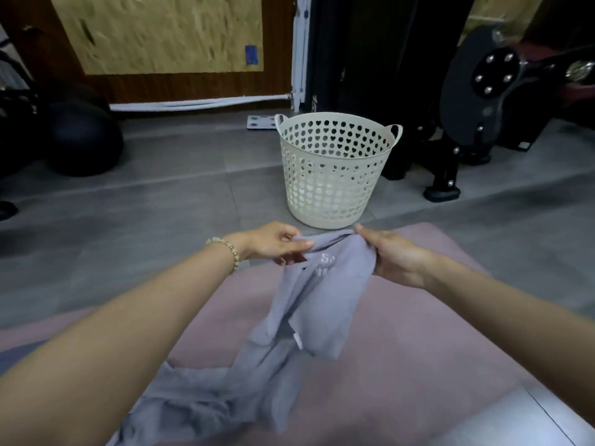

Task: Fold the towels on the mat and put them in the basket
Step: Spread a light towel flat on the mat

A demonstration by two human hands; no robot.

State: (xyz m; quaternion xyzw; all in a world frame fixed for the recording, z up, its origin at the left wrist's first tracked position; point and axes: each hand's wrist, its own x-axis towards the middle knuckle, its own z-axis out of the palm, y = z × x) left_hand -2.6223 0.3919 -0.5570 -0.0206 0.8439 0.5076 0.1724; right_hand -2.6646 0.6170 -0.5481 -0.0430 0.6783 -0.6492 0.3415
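Observation:
A grey-lilac towel [318, 300] hangs in the air over the pink mat [418, 365], bunched at its top edge. My left hand [273, 243] pinches that edge on the left and my right hand [396, 255] grips it on the right, the two hands close together. The towel's lower part trails down onto the mat. More crumpled grey towel cloth [199, 400] lies on the mat at the lower left. Beyond the mat's far edge the cream plastic basket [331, 175] with heart-shaped holes stands upright on the floor; something pale shows low inside it.
Grey tiled floor [161, 204] surrounds the mat. A black exercise ball [80, 140] sits at the far left. Black gym equipment [483, 101] with feet stands right of the basket. A wooden wall panel and a white scale [260, 122] lie behind.

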